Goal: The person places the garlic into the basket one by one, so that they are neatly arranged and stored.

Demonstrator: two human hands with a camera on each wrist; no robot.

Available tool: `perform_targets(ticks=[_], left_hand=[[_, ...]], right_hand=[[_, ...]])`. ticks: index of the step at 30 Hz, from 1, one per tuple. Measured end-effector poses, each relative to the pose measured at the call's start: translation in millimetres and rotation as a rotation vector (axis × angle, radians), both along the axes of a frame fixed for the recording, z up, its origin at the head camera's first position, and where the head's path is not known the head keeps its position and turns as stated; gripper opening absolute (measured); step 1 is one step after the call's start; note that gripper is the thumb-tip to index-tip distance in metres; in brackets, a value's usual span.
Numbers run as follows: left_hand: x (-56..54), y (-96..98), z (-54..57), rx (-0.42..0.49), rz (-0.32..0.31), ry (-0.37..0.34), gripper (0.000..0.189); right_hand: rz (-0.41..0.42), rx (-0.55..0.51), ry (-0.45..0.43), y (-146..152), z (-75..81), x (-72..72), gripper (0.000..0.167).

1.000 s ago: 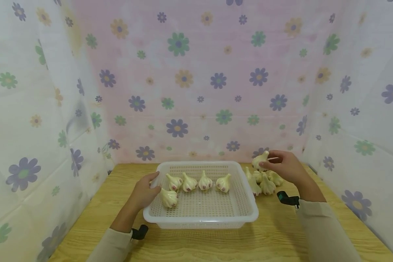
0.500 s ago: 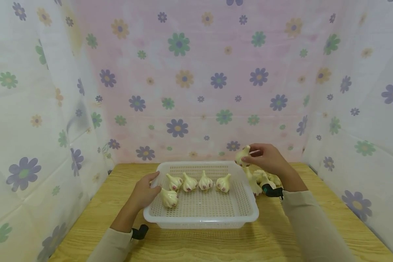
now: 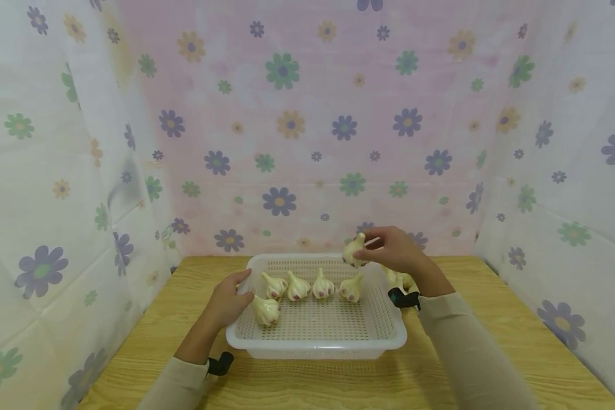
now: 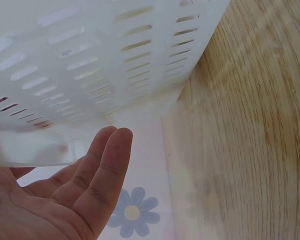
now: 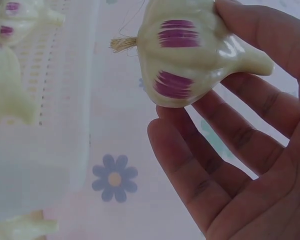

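Observation:
A garlic bulb [image 3: 353, 251] is held by my right hand [image 3: 397, 250] above the back right part of a white plastic basket [image 3: 315, 344]. In the right wrist view, purple streaks and a tuft of roots show on the held garlic bulb [image 5: 182, 55], pinched between thumb and fingers. My left hand [image 3: 228, 302] grips the basket's left rim; the left wrist view shows its fingers [image 4: 102, 175] along the outside, the thumb mostly hidden. Inside the basket lie several garlic bulbs [image 3: 323, 285], a row at the back and one garlic bulb [image 3: 266, 311] by my left thumb.
More garlic bulbs [image 3: 392, 275] lie on the wooden table [image 3: 307, 384] right of the basket, partly hidden by my right hand and wrist camera [image 3: 404, 298]. Flowered cloth [image 3: 312, 142] encloses the back and both sides.
My right hand has carried the garlic bulb leftward from over the pile on the right to above the basket. My left hand and the basket have stayed put.

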State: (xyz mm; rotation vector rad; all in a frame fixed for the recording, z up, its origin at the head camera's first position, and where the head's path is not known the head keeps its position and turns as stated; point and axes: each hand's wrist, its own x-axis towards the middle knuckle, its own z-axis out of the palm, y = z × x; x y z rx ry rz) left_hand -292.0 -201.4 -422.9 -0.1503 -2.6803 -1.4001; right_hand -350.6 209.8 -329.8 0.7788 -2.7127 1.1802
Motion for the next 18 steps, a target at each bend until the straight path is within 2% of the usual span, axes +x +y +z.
perform_targets(ticks=[11,18], left_hand=[[-0.2,0.4,2.4,-0.016,0.005,0.0,0.065],[0.0,0.0,1.5,-0.005,0.001,-0.004,0.065]], right_hand=[[0.095,-0.001,0.005,-27,4.1,-3.6,0.038],[0.107,0.044,-0.02,-47,0.5,-6.7,0.048]])
